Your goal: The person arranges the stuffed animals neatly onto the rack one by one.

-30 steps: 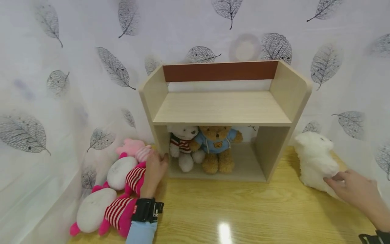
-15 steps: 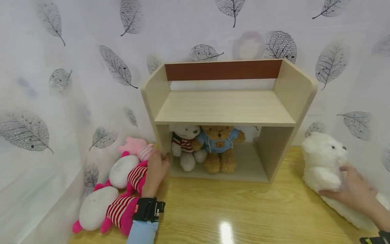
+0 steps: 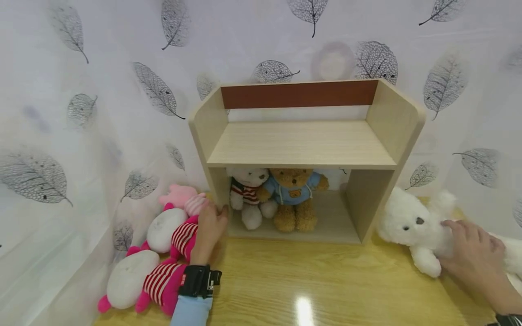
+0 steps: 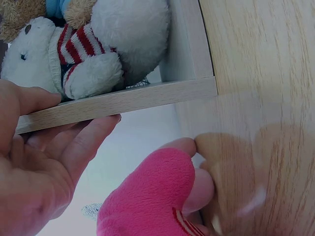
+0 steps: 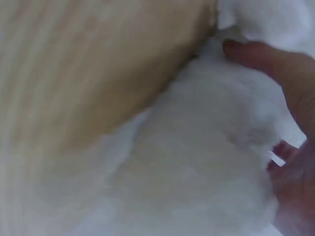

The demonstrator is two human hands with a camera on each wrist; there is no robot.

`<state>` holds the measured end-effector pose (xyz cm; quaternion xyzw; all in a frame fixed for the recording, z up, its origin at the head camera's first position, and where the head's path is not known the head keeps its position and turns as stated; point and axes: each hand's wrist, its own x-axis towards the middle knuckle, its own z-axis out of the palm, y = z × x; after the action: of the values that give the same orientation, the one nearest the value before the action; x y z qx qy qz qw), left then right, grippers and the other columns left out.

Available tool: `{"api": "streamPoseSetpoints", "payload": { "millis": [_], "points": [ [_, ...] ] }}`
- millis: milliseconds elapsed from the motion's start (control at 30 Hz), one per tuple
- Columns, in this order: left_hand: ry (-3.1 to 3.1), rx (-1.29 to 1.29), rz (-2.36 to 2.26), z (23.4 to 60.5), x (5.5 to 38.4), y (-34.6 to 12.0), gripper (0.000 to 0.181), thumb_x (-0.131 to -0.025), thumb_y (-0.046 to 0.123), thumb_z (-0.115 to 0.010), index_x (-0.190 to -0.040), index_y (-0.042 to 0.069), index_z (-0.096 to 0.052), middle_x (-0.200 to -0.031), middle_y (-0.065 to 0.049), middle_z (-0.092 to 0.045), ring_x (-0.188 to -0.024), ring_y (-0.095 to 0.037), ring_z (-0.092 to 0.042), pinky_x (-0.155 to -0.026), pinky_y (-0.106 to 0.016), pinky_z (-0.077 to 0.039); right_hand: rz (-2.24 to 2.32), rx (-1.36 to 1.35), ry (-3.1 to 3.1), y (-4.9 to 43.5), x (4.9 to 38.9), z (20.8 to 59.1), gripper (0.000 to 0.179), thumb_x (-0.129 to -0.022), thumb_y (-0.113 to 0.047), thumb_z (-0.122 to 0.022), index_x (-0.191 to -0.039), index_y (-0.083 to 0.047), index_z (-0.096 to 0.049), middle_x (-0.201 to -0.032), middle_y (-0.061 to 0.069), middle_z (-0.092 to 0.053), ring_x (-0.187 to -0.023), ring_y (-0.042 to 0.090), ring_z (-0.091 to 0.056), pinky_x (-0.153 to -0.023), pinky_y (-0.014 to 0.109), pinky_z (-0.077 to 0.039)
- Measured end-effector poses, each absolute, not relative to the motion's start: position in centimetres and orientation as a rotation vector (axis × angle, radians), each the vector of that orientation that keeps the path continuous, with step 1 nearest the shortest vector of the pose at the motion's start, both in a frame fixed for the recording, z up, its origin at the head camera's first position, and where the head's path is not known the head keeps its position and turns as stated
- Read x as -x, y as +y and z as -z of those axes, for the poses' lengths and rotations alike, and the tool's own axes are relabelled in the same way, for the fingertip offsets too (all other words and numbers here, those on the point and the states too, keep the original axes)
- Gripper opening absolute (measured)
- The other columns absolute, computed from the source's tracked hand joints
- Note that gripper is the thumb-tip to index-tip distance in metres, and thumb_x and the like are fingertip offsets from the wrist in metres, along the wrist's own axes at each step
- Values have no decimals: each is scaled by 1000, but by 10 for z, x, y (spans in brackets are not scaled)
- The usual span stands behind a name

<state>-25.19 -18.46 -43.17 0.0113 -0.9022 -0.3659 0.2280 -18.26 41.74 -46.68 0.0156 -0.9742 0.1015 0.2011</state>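
My left hand (image 3: 209, 231) grips the left side panel of a small wooden shelf (image 3: 299, 145). In the left wrist view the thumb lies inside that panel (image 4: 142, 98), the other fingers along its outer face. Over at the right, my right hand (image 3: 473, 256) grips a white plush bear (image 3: 412, 222) round its body. The bear's head tilts left toward the shelf, its face toward me. Fluffy white fur (image 5: 197, 142) fills much of the right wrist view, with my thumb (image 5: 256, 56) pressed into it.
Inside the lower compartment sit a white bear in a striped sweater (image 3: 244, 194) and a brown bear in a blue hoodie (image 3: 293, 194). Left of the shelf lie pink striped plush toys (image 3: 163, 283) and a pink plush (image 3: 178, 195). A leaf-print curtain (image 3: 114, 90) hangs behind.
My right hand has taken hold of the white plush bear round its body and turned it; its head has swung left toward the shelf, face now showing. The left hand keeps its grip.
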Motion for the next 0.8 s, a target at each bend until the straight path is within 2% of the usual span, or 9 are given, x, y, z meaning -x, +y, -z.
{"api": "streamPoseSetpoints", "payload": {
  "millis": [100, 167, 233, 300, 400, 467, 633, 800],
  "points": [
    [-2487, -32, 998, 432, 252, -184, 36, -92, 12, -65, -61, 3, -49, -75, -19, -57, -70, -34, -56, -69, -55, -49, -266, -165, -2724, 412, 185, 460, 77, -58, -15, -86, -123, -1, -48, -134, 37, -39, -121, 63, -32, -98, 80, -22],
    [-2482, -25, 986, 433, 252, -184, 37, -93, 12, -64, -60, 2, -48, -75, -20, -57, -70, -36, -57, -70, -56, -48, -252, -252, -2722, 407, 189, 455, 71, -59, -10, -85, -119, 3, -49, -134, 39, -39, -121, 61, -34, -105, 76, -23],
    [-2480, -21, 985, 432, 251, -184, 36, -93, 11, -64, -61, 1, -49, -77, -21, -58, -72, -37, -58, -71, -56, -49, -222, -373, -2684, 404, 194, 455, 72, -58, -5, -82, -120, 8, -48, -132, 39, -41, -121, 58, -37, -106, 72, -26],
    [-2475, -11, 981, 433, 251, -184, 36, -93, 11, -63, -61, 0, -49, -80, -22, -59, -74, -38, -59, -72, -56, -49, -157, -439, -2684, 400, 194, 458, 86, -59, -2, -82, -135, 8, -43, -131, 40, -43, -118, 59, -40, -105, 71, -29],
    [-2476, -9, 983, 432, 251, -184, 34, -93, 11, -64, -63, 0, -51, -80, -21, -58, -74, -36, -58, -72, -56, -49, -46, -475, -2653, 398, 192, 463, 114, -56, -4, -84, -156, -8, -30, -131, 40, -44, -116, 60, -41, -95, 73, -33],
    [-2470, -5, 982, 433, 251, -183, 34, -92, 11, -64, -63, -1, -52, -79, -20, -58, -74, -36, -59, -72, -56, -49, -2, -453, -2659, 396, 190, 464, 123, -56, -5, -85, -162, -17, -23, -132, 41, -44, -116, 62, -41, -93, 76, -34],
    [-2477, -10, 983, 431, 250, -182, 35, -93, 11, -64, -62, -1, -52, -79, -20, -59, -74, -37, -59, -72, -56, -49, -19, -439, -2641, 397, 189, 465, 111, -57, -7, -85, -154, -7, -32, -133, 41, -45, -117, 63, -41, -96, 78, -32],
    [-2486, -9, 981, 431, 250, -182, 33, -93, 10, -63, -63, -2, -53, -83, -21, -60, -77, -37, -59, -74, -55, -49, -83, -490, -2587, 397, 188, 469, 100, -55, -2, -84, -145, 4, -41, -132, 41, -47, -124, 61, -40, -115, 73, -20]
  ]
}}
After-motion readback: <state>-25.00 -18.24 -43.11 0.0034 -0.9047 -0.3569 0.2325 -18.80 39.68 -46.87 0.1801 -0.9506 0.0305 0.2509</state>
